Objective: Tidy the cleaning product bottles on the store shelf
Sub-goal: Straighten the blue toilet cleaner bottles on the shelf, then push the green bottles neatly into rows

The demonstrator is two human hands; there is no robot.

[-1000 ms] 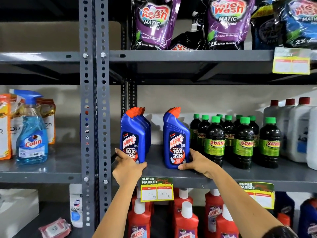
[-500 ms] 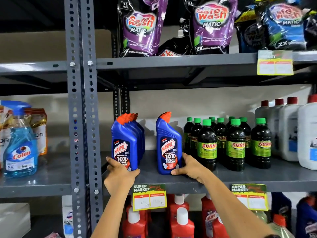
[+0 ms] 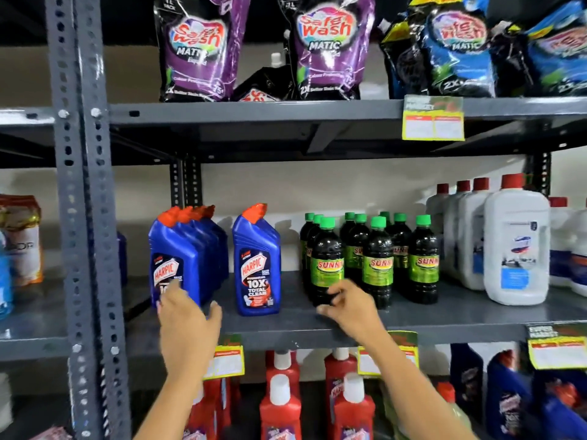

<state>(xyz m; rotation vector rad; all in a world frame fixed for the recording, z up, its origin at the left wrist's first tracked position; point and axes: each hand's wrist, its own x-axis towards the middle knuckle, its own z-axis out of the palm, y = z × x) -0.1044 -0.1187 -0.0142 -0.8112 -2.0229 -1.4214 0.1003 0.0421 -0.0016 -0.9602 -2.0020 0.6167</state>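
Observation:
On the grey middle shelf (image 3: 444, 315) a row of blue Harpic bottles (image 3: 187, 249) with orange caps stands at the left, one behind another. A single blue Harpic bottle (image 3: 257, 265) stands alone just to their right. My left hand (image 3: 187, 315) hovers in front of the row's front bottle, fingers spread, holding nothing. My right hand (image 3: 349, 304) is at the base of the front dark Sunny bottle (image 3: 327, 265) with a green cap, fingers curled loosely beside it; a firm grip does not show. More Sunny bottles (image 3: 400, 255) stand behind it and to its right.
White jugs (image 3: 514, 246) with red caps fill the shelf's right end. Safewash pouches (image 3: 330, 49) sit on the upper shelf. Red Harpic bottles (image 3: 281, 404) stand below. A perforated grey upright post (image 3: 79, 217) borders the left; yellow price tags (image 3: 433, 119) hang on shelf edges.
My right hand let go of the single Harpic bottle and moved right to the front Sunny bottle. My left hand lifted off the row's front bottle. The camera view shifted right and closer.

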